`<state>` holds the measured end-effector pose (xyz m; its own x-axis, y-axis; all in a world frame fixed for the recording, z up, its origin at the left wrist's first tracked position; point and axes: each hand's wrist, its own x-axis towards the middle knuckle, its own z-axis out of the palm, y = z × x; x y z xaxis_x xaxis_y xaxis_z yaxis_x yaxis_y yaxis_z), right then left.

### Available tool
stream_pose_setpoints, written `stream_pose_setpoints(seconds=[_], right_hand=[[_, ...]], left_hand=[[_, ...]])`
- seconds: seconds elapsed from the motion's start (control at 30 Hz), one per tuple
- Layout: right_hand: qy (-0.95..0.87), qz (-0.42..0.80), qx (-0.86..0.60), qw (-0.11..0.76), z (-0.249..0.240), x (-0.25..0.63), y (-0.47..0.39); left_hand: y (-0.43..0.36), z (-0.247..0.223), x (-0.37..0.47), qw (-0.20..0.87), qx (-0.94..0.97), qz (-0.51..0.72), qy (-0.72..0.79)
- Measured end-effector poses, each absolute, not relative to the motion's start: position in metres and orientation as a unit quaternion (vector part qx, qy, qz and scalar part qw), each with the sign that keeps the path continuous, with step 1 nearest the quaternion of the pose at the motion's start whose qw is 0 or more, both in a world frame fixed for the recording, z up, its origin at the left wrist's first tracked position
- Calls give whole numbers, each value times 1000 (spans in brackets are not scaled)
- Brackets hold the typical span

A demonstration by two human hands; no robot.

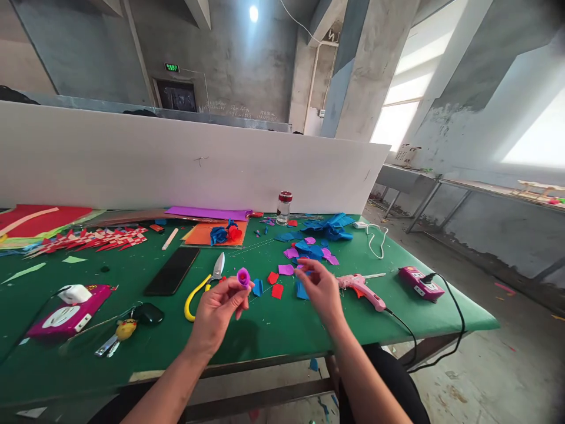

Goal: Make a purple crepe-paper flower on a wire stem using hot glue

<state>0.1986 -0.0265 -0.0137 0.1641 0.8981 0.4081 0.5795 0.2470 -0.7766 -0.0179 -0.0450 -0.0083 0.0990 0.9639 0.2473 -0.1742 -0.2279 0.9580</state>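
In my left hand (223,309) is a small purple paper flower (243,277) with a darker reddish centre, pinched upright between thumb and fingers. My right hand (320,288) is over the loose paper petals, its fingers curved and slightly apart; nothing clearly shows between them. Close to its fingertips lies a purple petal (286,270). Red petals (277,291) and a blue petal (258,287) lie between my hands. Yellow-handled scissors (217,268) rest beside my left hand, partly hidden by it. A pink glue gun (362,290) lies right of my right hand.
Blue paper pieces (333,228) and a glass jar (285,209) stand toward the white partition (189,159). Finished paper flowers (227,233) lie on orange paper. A phone (173,271), keys with a yellow charm (126,328) and two magenta power strips (421,284) are on the green table.
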Motion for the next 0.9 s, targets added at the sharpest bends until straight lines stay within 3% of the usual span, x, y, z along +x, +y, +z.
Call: stream_pose_setpoints(seconds=[0.07,0.43,0.67,0.9], right_hand=[[-661,94,-653,357,-11,219,1],[-740,73,-667,39,-23,191,82],[-753,37,-657,-17,-25,187,86],[-763,47,-644,29,-20,212,80]], left_hand=[[-43,-7,-20,508,525,572,373],[-43,-12,-19,496,567,532,387],[-46,-9,-16,511,562,521,389],[-47,-7,-17,508,550,538,387]])
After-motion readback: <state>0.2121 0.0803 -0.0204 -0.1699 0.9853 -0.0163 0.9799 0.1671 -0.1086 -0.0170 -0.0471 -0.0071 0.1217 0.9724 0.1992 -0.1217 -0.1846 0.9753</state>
